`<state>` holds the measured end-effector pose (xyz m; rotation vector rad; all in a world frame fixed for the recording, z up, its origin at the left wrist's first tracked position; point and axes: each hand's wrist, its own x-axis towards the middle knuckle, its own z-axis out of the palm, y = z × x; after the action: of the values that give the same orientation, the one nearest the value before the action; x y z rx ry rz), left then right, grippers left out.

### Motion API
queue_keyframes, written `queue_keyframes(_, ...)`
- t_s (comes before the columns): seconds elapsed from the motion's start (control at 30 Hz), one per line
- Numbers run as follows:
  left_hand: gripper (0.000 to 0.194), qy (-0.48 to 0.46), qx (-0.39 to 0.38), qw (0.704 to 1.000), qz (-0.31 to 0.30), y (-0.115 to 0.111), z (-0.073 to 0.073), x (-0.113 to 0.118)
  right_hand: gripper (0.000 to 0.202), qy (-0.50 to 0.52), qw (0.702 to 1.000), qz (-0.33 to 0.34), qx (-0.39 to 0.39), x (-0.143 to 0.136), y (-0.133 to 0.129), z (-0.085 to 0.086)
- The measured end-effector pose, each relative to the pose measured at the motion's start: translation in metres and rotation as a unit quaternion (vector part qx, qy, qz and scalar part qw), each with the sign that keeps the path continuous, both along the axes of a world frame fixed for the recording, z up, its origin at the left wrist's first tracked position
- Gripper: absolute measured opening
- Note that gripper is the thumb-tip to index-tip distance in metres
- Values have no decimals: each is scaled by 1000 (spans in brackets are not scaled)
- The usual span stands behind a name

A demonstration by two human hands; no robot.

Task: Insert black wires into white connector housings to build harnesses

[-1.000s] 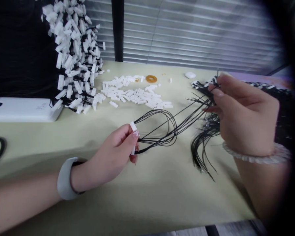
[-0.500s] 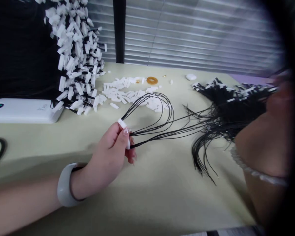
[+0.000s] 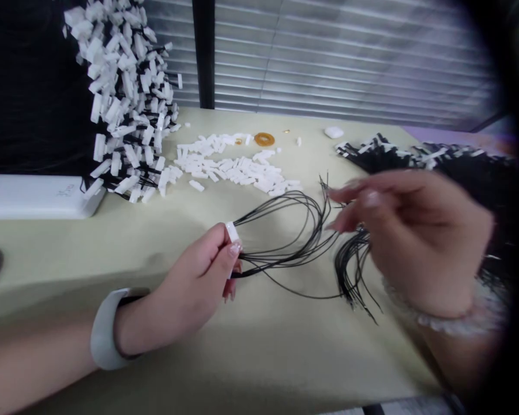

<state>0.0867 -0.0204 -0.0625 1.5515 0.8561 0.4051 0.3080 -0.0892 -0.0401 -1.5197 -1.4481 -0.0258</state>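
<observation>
My left hand (image 3: 194,282), seen from the back, pinches a white plastic connector (image 3: 232,231) between thumb and fingers. Thin black wires (image 3: 285,262) run out of the connector's right side and curve in loops towards my right hand. That hand (image 3: 419,236) is smeared by motion, its fingers curled together over the wires; the exact grip is hard to make out. Under its fingers a loose bunch of black wires (image 3: 343,268) fans down onto the table (image 3: 251,351). Behind it lies a pile of black wires with white ends (image 3: 376,147), partly hidden by the hand.
Several loose white connector pieces (image 3: 237,167) lie scattered at the back, near an amber ring (image 3: 264,139) and a white lump (image 3: 334,132). A large heap of white connectors on wires (image 3: 127,104) rises at the left beside a white power bank (image 3: 38,197). Blinds (image 3: 350,63) close off the back.
My right hand has come in from the right edge to the wires. My left hand and its connector have shifted slightly right and down. The wires have drawn into rounder, slacker loops.
</observation>
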Motion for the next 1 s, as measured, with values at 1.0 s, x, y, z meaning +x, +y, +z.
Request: queue_keyframes(1.0,21,64,189,974,-110,-8,0,1,13,-93,977,124,-146,-55,-4,-8)
